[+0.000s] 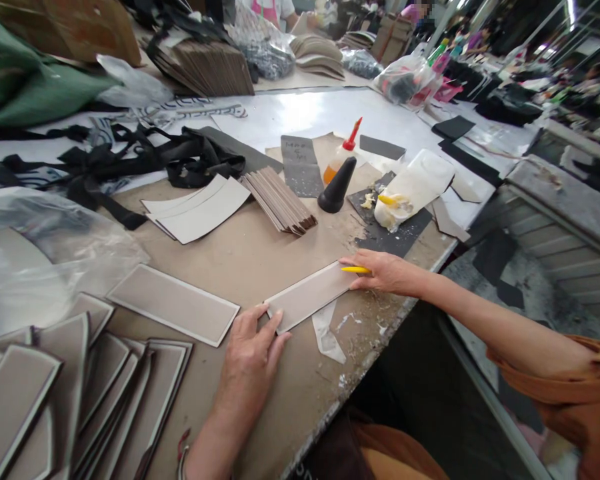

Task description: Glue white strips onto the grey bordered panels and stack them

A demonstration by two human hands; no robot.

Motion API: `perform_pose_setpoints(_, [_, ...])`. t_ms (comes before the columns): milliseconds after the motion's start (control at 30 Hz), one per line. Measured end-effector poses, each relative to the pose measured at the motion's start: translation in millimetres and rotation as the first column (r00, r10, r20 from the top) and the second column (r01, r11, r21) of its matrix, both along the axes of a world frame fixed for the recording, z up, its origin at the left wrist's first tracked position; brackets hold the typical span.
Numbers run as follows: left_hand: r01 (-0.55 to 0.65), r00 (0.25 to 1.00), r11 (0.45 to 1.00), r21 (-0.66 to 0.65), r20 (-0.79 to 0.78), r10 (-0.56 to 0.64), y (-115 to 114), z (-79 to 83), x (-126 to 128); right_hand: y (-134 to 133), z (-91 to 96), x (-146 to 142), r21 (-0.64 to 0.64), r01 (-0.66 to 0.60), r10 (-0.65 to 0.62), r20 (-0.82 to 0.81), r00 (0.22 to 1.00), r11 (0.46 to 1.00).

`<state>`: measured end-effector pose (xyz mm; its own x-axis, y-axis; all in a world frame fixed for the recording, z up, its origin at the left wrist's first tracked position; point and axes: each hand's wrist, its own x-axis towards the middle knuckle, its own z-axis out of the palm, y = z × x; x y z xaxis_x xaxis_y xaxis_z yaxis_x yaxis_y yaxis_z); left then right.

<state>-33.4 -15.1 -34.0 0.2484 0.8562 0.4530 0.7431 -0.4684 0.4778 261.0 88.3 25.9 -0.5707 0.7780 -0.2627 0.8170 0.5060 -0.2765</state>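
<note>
A beige rectangular panel with a pale border (307, 293) lies on the worktable between my hands. My left hand (253, 347) is closed on its left end, with fingers and thumb at the corner. At the other end, my right hand (387, 272) holds a small yellow pointed tool (356, 270), and its fingers also touch the panel's edge. Another bordered panel (175, 303) rests just left of my left hand. A heap of similar panels (105, 393) fills the lower left. Beneath the held panel, a whitish scrap (327, 333) shows.
Behind the panel stand a stack of board strips (280, 200), a black cone (337, 187), a red-tipped glue bottle (337, 160) and a white glue-smeared container (415, 187). Pale sheets (200, 210) and black straps (180, 157) lie left. The table's glue-spotted edge (350, 377) runs diagonally.
</note>
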Motion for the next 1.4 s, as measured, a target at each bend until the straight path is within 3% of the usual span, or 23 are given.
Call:
perform_pose_setpoints(300, [-0.009,1.000,0.999,-0.041,0.000,0.009,1,7.5,1,7,4.0,-5,-0.038,0.013,-0.011,0.038,0.999,0.999])
perform_pose_setpoints(467, [-0.049,0.998,0.998,-0.047,0.024,0.050,3,7.5,4,7,1.3,-9,-0.016,0.029,-0.027,0.146,0.989,0.999])
perform_pose_setpoints(633, [-0.075,0.997,0.996,-0.048,-0.001,0.075,5,8.8,10,2,13.4,-22,-0.015,0.044,-0.039,0.250,0.968,0.999])
perform_pose_setpoints(733, [-0.088,0.993,0.992,-0.088,-0.082,0.081,11,17.0,18,-1,20.7,-28,-0.017,0.051,-0.043,0.298,0.953,0.999])
perform_pose_setpoints(833, [-0.129,0.953,0.971,-0.202,-0.297,0.065,22,32.2,29,-2,24.3,-31,-0.021,0.057,-0.048,0.312,0.949,0.998])
perform_pose_setpoints(933, [-0.225,0.875,0.921,-0.318,-0.482,0.048,35,47.0,40,-3,26.1,-32,-0.021,0.061,-0.052,0.305,0.951,0.998])
perform_pose_setpoints(1000, [-0.254,0.867,0.878,-0.406,-0.497,0.022,44,53.8,43,-3,26.8,-32,-0.019,0.049,-0.041,0.305,0.952,0.999])
perform_pose_setpoints(1133, [-0.167,0.948,0.747,-0.643,-0.312,-0.057,62,60.9,44,0,25.3,-30,-0.018,0.015,-0.009,0.292,0.956,1.000])
perform_pose_setpoints(1267, [-0.022,0.985,0.610,-0.792,-0.121,-0.121,70,61.0,45,5,23.1,-28,-0.023,-0.038,0.043,0.298,0.954,0.999])
perform_pose_setpoints(1400, [0.168,0.986,0.444,-0.880,0.160,-0.057,61,54.4,45,2,28.6,-29,-0.010,-0.076,0.076,0.287,0.955,0.997])
